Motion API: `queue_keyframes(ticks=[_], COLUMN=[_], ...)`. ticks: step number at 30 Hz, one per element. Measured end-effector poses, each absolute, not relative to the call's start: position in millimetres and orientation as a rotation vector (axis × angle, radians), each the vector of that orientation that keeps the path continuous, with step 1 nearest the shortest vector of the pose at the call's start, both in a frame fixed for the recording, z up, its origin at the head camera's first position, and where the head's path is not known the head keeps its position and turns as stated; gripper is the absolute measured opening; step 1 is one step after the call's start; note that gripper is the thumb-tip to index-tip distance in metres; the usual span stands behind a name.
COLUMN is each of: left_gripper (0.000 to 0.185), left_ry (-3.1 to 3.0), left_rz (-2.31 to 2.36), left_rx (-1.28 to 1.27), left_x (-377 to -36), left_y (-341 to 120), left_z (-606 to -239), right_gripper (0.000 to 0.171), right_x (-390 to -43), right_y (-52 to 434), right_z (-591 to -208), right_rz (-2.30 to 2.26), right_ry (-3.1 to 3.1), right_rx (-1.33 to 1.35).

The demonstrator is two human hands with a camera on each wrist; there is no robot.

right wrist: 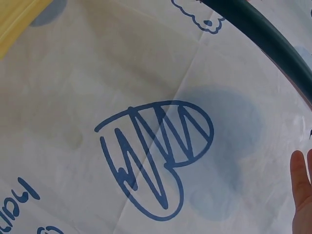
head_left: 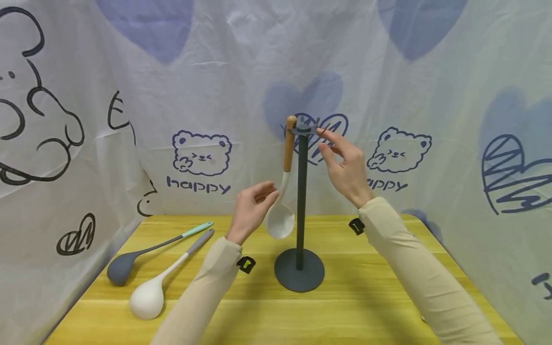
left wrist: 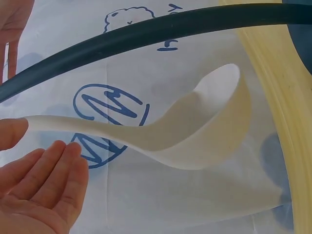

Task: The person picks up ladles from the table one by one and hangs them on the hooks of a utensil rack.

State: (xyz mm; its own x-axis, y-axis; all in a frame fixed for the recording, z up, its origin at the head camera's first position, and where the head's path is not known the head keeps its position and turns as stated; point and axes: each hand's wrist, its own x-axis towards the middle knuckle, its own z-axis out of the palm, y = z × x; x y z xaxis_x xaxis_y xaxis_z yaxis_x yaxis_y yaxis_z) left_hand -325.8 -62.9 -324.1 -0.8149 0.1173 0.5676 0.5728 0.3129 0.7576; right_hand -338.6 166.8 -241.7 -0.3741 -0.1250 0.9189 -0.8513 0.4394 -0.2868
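A ladle with a wooden handle (head_left: 288, 151) and a white bowl (head_left: 280, 223) hangs from the left side of a dark utensil stand (head_left: 302, 201). My left hand (head_left: 254, 208) is beside the ladle's neck, its fingers loosely extended. In the left wrist view the thumb (left wrist: 10, 133) overlaps the end of the white shaft (left wrist: 80, 125); whether it touches is unclear. My right hand (head_left: 347, 167) is at the stand's hooked top (head_left: 304, 129), the index fingertip at its right edge and the thumb apart below. In the right wrist view only some fingers (right wrist: 301, 195) show.
Left on the wooden table (head_left: 345, 311) lie a dark ladle (head_left: 120, 268) with a mint-tipped handle and a white ladle (head_left: 147, 299) with a grey handle. The stand's round base (head_left: 299, 282) rests mid-table. Printed cloth (head_left: 258, 48) hangs behind and on both sides.
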Motion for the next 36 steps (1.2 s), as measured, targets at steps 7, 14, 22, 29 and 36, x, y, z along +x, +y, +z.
queue_keyframes(ticks=[7,14,22,29,36], left_gripper=[0.035,0.032,0.031,0.030,0.033], left_ry=[-2.216,-2.245,-2.275,-2.336,-2.384], left_rz=[-1.480,-1.383,-1.358,-1.336,-1.230], left_rx=[-0.612,-0.556,-0.485,-0.394,-0.318], left_x=[-319.4,-306.4,-301.2,-295.2,-294.2], left_y=[-71.7,-85.2,-99.5,-114.1,-123.6], left_z=[-326.1,-336.0,-348.9,-362.3,-376.4], right_gripper=[0.034,0.035,0.035,0.037,0.051], right_x=[-337.8,-335.9,-333.5,-329.3,-322.6], right_y=[172.2,179.0,187.3,190.7,202.0], right_z=[-249.1,-273.8,-301.3,-316.6,-334.6], right_rz=[0.980,0.969,0.975,0.904,0.909], right_ry=[-1.821,-1.995,-2.089,-2.195,-2.436], right_rx=[0.814,0.706,0.623,0.536,0.405])
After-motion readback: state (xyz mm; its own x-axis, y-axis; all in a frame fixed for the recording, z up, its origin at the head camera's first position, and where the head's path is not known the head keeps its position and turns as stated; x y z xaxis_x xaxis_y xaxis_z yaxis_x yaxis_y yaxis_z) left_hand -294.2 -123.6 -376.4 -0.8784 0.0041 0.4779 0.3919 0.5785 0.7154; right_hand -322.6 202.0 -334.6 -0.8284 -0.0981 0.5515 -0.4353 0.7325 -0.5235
